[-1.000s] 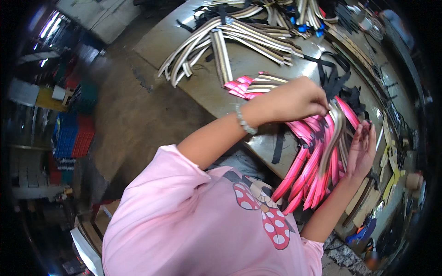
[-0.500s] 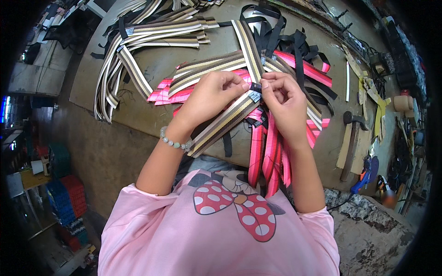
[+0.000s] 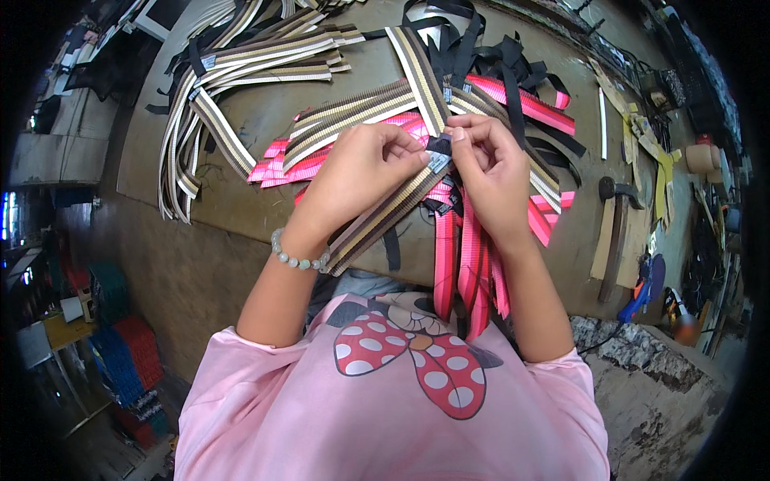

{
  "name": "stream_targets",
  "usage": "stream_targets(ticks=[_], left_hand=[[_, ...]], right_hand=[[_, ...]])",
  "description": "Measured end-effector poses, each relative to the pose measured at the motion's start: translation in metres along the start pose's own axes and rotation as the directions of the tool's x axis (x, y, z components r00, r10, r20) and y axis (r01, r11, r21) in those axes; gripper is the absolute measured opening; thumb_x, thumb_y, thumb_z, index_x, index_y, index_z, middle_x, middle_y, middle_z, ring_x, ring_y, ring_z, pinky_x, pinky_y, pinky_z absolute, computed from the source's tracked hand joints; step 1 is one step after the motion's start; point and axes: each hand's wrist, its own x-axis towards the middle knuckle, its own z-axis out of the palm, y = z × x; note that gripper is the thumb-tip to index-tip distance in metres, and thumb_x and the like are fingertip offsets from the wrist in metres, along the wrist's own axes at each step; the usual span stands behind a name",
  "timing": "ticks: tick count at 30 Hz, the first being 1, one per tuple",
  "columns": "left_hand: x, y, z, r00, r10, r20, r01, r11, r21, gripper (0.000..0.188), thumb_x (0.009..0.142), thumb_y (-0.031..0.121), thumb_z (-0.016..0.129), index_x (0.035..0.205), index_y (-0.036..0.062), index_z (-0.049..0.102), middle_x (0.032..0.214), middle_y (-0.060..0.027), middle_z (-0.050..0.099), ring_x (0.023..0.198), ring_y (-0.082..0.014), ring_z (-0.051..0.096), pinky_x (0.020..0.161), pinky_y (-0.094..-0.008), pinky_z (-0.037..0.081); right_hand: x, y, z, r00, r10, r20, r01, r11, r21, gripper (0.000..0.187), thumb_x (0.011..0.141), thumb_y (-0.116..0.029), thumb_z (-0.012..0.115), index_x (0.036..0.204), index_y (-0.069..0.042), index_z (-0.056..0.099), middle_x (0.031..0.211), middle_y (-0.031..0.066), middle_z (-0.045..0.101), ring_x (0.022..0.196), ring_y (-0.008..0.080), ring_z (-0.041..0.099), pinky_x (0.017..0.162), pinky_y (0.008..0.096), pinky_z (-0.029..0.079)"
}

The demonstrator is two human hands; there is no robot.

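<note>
Near the table's front edge, a brown, cream and white striped webbing strap (image 3: 383,210) slants between my hands, bent where a narrow black band (image 3: 439,144) crosses it. A small pale label (image 3: 438,160) sits beside the band. My left hand (image 3: 365,164) is closed, thumb and forefinger pinching the strap next to the label. On the other side my right hand (image 3: 491,172) pinches the strap at the black band, its fingers curled. Behind and below them lie more striped straps (image 3: 345,120) and pink and red striped straps (image 3: 475,268), some hanging over the edge.
A bundle of striped straps (image 3: 269,60) covers the table's left part. Loose black straps (image 3: 513,68) lie tangled at the back. To the right are a hammer (image 3: 616,232) on cardboard, blue-handled scissors (image 3: 638,297) and a tape roll (image 3: 703,156).
My right fingertips have shifted slightly along the black band, and more of it now shows. Both hands keep their pinch; the whole view has shifted a little.
</note>
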Motion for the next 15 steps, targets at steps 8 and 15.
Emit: stream_targets(ticks=[8, 15], left_hand=[[0.006, -0.013, -0.001, 0.998, -0.051, 0.034, 0.055, 0.990, -0.133, 0.023, 0.089, 0.020, 0.069, 0.090, -0.0030, 0.067, 0.071, 0.0026, 0.059, 0.062, -0.0023, 0.048, 0.054, -0.0203, 0.039], [0.002, -0.013, 0.000, 0.995, -0.074, 0.059, 0.090, 0.937, -0.337, 0.018, 0.090, 0.015, 0.068, 0.093, -0.0024, 0.067, 0.076, 0.0042, 0.061, 0.065, 0.0001, 0.050, 0.058, -0.0167, 0.041]], right_hand=[[-0.001, 0.008, 0.000, 0.989, -0.151, 0.011, 0.151, 0.977, -0.150, 0.010, 0.080, -0.003, 0.069, 0.077, 0.003, 0.062, 0.102, 0.0132, 0.062, 0.085, 0.0155, 0.065, 0.075, 0.0276, 0.053], [0.000, 0.006, 0.005, 0.965, -0.259, 0.046, 0.257, 0.895, -0.364, 0.013, 0.077, -0.005, 0.070, 0.075, 0.001, 0.059, 0.099, 0.0139, 0.062, 0.083, 0.0232, 0.065, 0.073, 0.0313, 0.052]])
